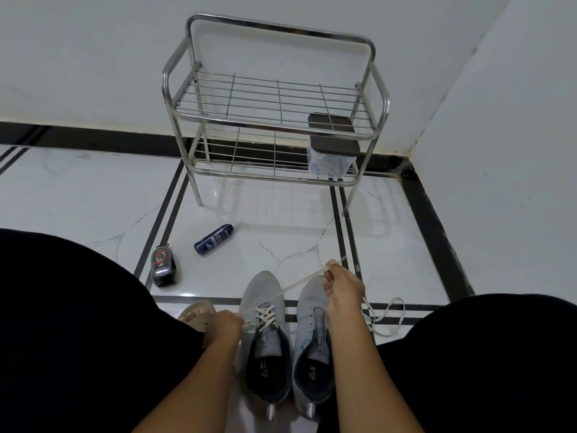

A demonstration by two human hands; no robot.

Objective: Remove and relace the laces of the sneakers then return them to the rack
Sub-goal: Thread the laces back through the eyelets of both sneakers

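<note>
The 2 grey sneakers sit side by side on the tiled floor (93,195) between the person's knees, heels toward them, so the eyelets face up. The left hand (226,323) pinches the lace at the left sneaker (265,339), apparently steadying it, while the right hand (343,289) clamps the same white lace (290,287) and draws it taut across the unlaced right sneaker (313,332). A loose lace (385,314) trails just right. Farther off lie 2 bottles; beyond open floor stands the steel rack (274,120), its top shelf bare.
</note>
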